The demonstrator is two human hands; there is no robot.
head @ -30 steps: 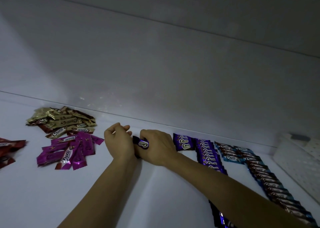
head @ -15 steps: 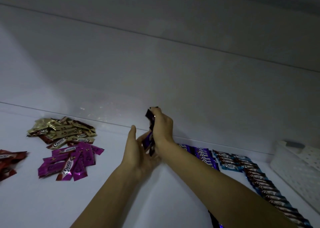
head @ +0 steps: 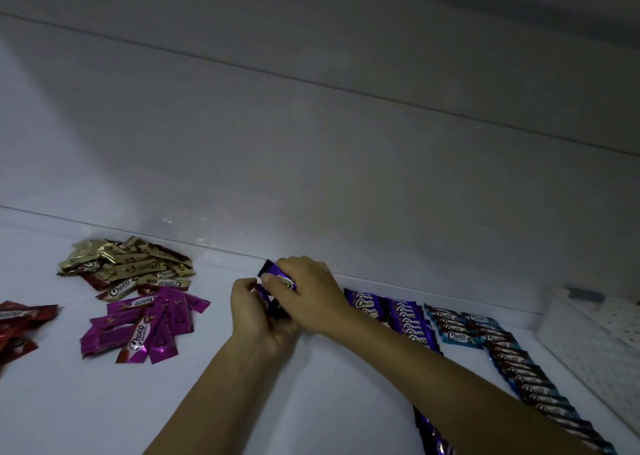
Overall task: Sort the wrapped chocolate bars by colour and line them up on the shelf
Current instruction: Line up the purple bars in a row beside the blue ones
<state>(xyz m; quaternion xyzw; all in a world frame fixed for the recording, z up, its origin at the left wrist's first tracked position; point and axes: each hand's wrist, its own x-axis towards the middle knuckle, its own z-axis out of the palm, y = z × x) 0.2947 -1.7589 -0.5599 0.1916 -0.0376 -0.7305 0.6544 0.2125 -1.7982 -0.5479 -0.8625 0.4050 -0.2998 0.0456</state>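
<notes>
Both hands at the white shelf (head: 311, 402), right hand (head: 306, 293) fingers curled around purple bars (head: 277, 276), left hand (head: 258, 311) gripping them below, purple row (head: 391, 311) just beside

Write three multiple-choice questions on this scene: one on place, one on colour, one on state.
1. Where is the white basket? A far left; B far right; C in the middle.
2. What colour are the bars held by the left hand and the right hand? A gold; B red; C purple.
3. How do the gold bars lie? A loose pile; B neat row; C standing upright.
Answers: 1 B, it sits at the right edge, beyond the blue row. 2 C, purple wrapper shows between the hands. 3 A, they overlap at mixed angles.
</notes>
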